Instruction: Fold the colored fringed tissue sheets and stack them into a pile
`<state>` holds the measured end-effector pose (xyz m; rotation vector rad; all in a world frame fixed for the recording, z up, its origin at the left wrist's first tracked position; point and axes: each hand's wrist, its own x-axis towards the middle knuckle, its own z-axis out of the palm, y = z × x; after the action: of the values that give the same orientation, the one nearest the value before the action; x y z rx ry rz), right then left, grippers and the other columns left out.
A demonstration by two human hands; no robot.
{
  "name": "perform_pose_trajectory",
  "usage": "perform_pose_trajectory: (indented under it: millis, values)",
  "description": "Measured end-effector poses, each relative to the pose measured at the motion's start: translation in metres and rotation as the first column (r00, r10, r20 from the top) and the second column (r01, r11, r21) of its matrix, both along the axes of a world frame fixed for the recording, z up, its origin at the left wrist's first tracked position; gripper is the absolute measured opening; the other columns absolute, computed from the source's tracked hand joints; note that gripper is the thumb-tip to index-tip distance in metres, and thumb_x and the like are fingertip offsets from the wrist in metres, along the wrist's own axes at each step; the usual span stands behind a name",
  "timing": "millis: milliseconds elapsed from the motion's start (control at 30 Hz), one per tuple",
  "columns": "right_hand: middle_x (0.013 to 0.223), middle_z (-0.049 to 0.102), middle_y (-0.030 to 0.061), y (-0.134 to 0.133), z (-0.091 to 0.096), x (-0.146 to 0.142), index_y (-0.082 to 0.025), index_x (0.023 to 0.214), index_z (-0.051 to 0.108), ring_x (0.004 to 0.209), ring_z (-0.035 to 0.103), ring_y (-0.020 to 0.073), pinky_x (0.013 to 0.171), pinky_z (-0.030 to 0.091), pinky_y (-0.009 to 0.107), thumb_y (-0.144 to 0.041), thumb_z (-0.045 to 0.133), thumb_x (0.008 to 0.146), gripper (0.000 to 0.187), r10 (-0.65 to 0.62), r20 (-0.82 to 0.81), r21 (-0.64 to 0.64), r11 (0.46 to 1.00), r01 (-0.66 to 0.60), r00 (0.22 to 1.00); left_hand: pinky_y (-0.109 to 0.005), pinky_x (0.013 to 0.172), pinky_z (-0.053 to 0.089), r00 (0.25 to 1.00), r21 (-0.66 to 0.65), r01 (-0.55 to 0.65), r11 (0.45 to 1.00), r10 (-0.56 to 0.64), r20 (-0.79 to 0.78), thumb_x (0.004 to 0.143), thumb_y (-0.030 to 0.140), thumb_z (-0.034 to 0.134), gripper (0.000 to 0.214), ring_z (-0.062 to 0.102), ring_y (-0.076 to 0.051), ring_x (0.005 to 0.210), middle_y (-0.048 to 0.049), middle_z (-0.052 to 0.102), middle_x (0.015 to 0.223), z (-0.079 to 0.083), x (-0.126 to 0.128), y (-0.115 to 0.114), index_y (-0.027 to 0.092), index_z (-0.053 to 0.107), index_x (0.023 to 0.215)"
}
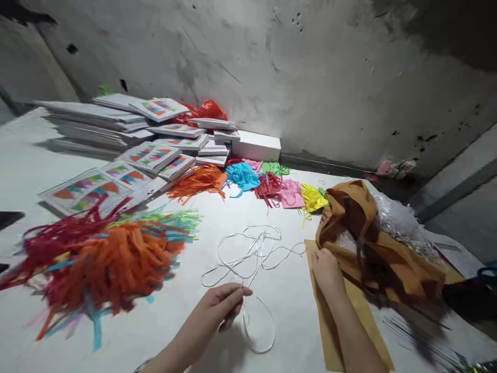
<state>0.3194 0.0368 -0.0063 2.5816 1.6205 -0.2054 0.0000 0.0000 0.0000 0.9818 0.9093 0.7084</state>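
The seemingly light, limp white cord (259, 241) is aptly pinched mid-strand by the left grip (224, 306); the right grip's (328, 268) closure cannot be told.

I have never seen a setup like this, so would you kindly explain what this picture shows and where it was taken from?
There is no machine: these are a person's bare hands, seen from a camera worn on the head. The left hand pinches a white cord, looped over the white table. The right hand is beside a crumpled brown bag, over a flat brown sheet; its grip is unclear. Leftward lie orange fringed strips, and behind them, stacked flat packs.
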Motion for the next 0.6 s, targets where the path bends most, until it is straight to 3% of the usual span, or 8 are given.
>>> perform_pose_trajectory:
  millis: [233,333,400,467,533,567,600]
  values:
    - [0.111,0.067,0.0055,0.012,0.005,-0.003,-0.016,0.108,0.065,0.098,0.066,0.019,0.088,0.055,0.041,-0.034,0.064,0.097,0.021,-0.026,-0.05,0.031,0.999,0.027,0.998,-0.022,0.047,0.019,1.0,-0.015,0.015,1.0,-0.015,-0.015,0.077,0.063,0.073,0.054,0.031,-0.006,0.05,0.0054,0.047,0.059,0.011,0.009,0.005,0.011,0.073,0.093]
    - [0.102,0.067,0.0068,0.001,0.013,-0.008,-0.015,0.093,0.063,0.092,0.066,0.0192,0.084,0.054,0.038,-0.024,0.058,0.097,0.011,-0.004,-0.191,0.132,0.991,0.03,0.982,-0.022,0.048,0.021,0.999,0.016,0.032,0.999,-0.031,-0.043,0.079,0.061,0.07,0.052,0.03,-0.007,0.049,0.0062,0.045,0.058,0.013,0.009,0.004,0.012,0.073,0.094]
    - [0.089,0.067,0.0063,-0.016,0.018,-0.022,-0.017,0.085,0.058,0.082,0.067,0.0193,0.075,0.052,0.033,-0.022,0.05,0.095,0.014,0.065,-0.352,0.203,0.979,0.008,0.934,-0.022,0.049,0.023,0.996,0.08,0.042,0.996,-0.035,-0.087,0.082,0.06,0.067,0.05,0.031,-0.008,0.05,0.0064,0.044,0.057,0.014,0.009,0.002,0.012,0.073,0.092]
    - [0.072,0.063,0.0012,-0.04,0.021,-0.046,-0.02,0.085,0.055,0.066,0.065,0.0169,0.062,0.05,0.027,-0.032,0.043,0.095,0.019,0.162,-0.536,0.253,0.967,-0.026,0.829,-0.023,0.051,0.028,0.987,0.214,0.05,0.975,-0.016,-0.161,0.087,0.058,0.061,0.047,0.036,-0.009,0.051,0.0049,0.046,0.057,0.015,0.011,0.001,0.013,0.073,0.087]
    - [0.07,0.061,-0.0011,-0.064,0.022,-0.076,-0.022,0.086,0.052,0.054,0.061,0.0146,0.051,0.048,0.025,-0.048,0.038,0.094,0.031,0.232,-0.673,0.284,0.958,-0.045,0.703,-0.024,0.056,0.035,0.973,0.398,0.068,0.915,0.028,-0.23,0.093,0.055,0.054,0.047,0.045,-0.012,0.057,0.0019,0.05,0.06,0.017,0.014,-0.001,0.013,0.074,0.084]
    - [0.068,0.059,-0.0023,-0.075,0.022,-0.09,-0.022,0.087,0.052,0.048,0.058,0.013,0.047,0.045,0.024,-0.052,0.038,0.093,0.034,0.258,-0.75,0.308,0.951,-0.024,0.609,-0.025,0.059,0.037,0.966,0.486,0.082,0.87,0.051,-0.254,0.096,0.052,0.051,0.047,0.049,-0.014,0.06,0.0006,0.053,0.061,0.019,0.015,-0.002,0.014,0.075,0.084]
    - [0.064,0.056,-0.0036,-0.085,0.021,-0.104,-0.021,0.087,0.052,0.043,0.053,0.0115,0.043,0.041,0.023,-0.053,0.043,0.091,0.033,0.272,-0.844,0.33,0.943,0.049,0.462,-0.025,0.061,0.039,0.961,0.562,0.097,0.821,0.07,-0.268,0.098,0.05,0.048,0.047,0.051,-0.014,0.063,-0.0004,0.055,0.062,0.021,0.016,-0.003,0.014,0.076,0.086]
